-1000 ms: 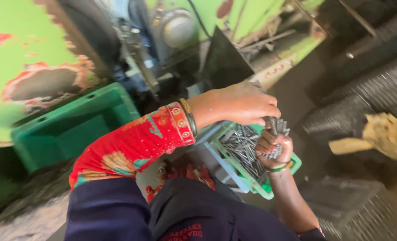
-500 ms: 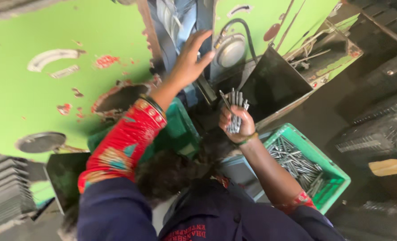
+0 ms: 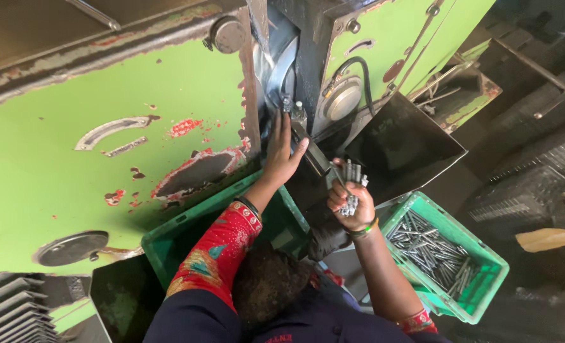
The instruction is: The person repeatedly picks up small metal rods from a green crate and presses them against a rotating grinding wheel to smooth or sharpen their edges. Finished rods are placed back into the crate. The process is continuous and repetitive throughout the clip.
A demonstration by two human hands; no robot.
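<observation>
The right hand (image 3: 351,204) is gripping a small bundle of metal rods (image 3: 352,181), fingers curled tight around their lower part while the upper ends are sticking up out of the fist, just in front of a dark metal chute (image 3: 403,146) that is slanting out of the machine. A green bangle (image 3: 366,228) is circling that wrist. The left hand (image 3: 281,154) is reaching forward with its fingers stretched out and held together, the palm lying flat against the dark gap in the machine and the thumb pressing on a black block-shaped part (image 3: 316,157) that is jutting out between the two hands; it is closing on nothing. Its forearm is wearing a red patterned sleeve (image 3: 215,254) with dark bangles at the cuff. Just beside the right forearm, to its right, a green plastic crate (image 3: 479,279) is sitting low on the floor, holding a loose heap of more grey metal rods (image 3: 431,251) lying in all directions. A second green crate (image 3: 187,238) is standing under the left arm, close against the machine. The green machine body (image 3: 53,178) is filling the left of the view, its paint chipping away in red and dark patches, with a round grey fitting and a black hose (image 3: 358,76) showing higher up on the right-hand panel. A crumpled tan cloth (image 3: 558,232) is lying at the far right edge.
</observation>
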